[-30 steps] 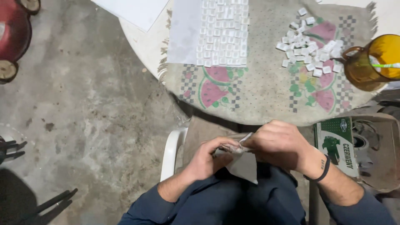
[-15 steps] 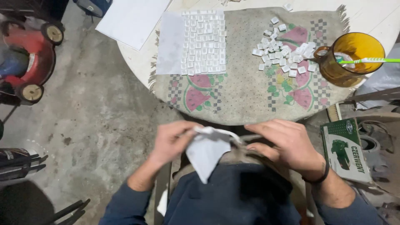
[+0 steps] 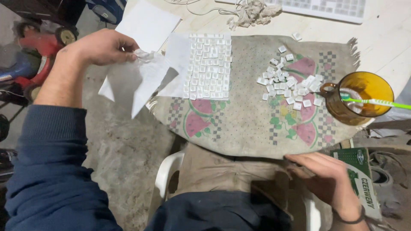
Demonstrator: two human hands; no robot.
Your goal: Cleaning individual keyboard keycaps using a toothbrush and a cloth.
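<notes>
1. Nearest your body, your right hand [image 3: 327,179] is lying flat and open, palm down, on your lap, gripping nothing, just beside a green box [image 3: 361,177].
2. Your left hand [image 3: 100,46] is pinching a white tissue [image 3: 137,81] between closed fingers, holding it up off the table's left edge.
3. On the watermelon-print cloth [image 3: 248,124], white key caps are sitting in a neat grid [image 3: 208,66], with a loose pile [image 3: 289,85] lying to its right.
4. An amber glass mug [image 3: 359,98] is standing at the cloth's right edge, a green toothbrush [image 3: 376,102] resting across it.
5. Farthest off, a white keyboard [image 3: 317,7] is lying along the table's back.
</notes>
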